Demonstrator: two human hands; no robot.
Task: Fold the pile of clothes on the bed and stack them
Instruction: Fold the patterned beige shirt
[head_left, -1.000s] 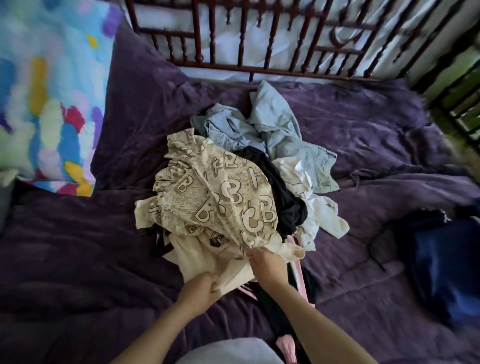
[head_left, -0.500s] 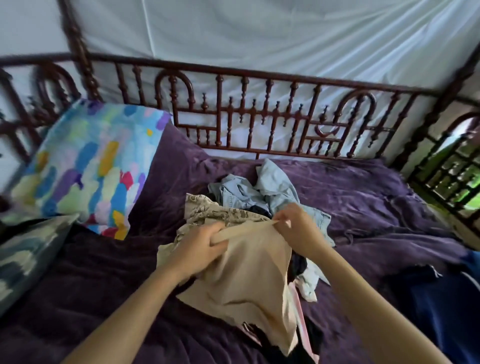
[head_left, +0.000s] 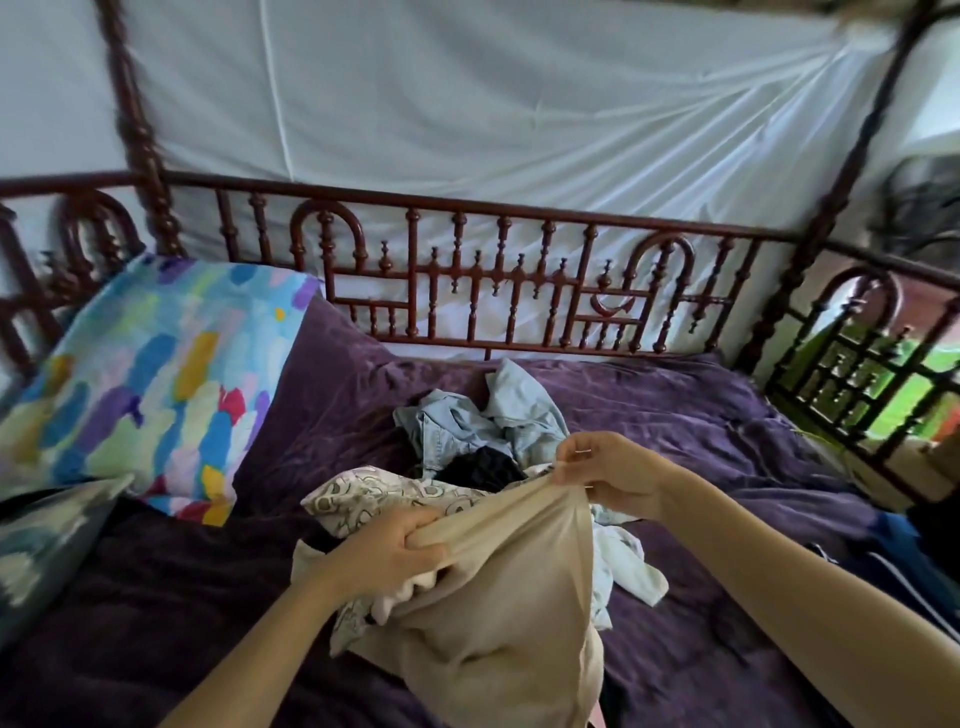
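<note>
Both hands, the left hand (head_left: 392, 545) and right hand (head_left: 605, 470), grip a beige garment (head_left: 498, 613) at lower centre; snagged pile (head_left: 467, 441) clothes could tumble.

Single close head-worn wide view, forward and down across the bed (head_left: 675, 415) toward its far rail (head_left: 467, 205)

Both bare forearms reach forward from the bottom of the view. The left hand (head_left: 387, 545) is lower and nearer, its fingers curled round a bunched edge of a beige garment (head_left: 511, 603). The right hand (head_left: 610, 475) sits higher, pinching the same edge between thumb and fingertips.
</note>
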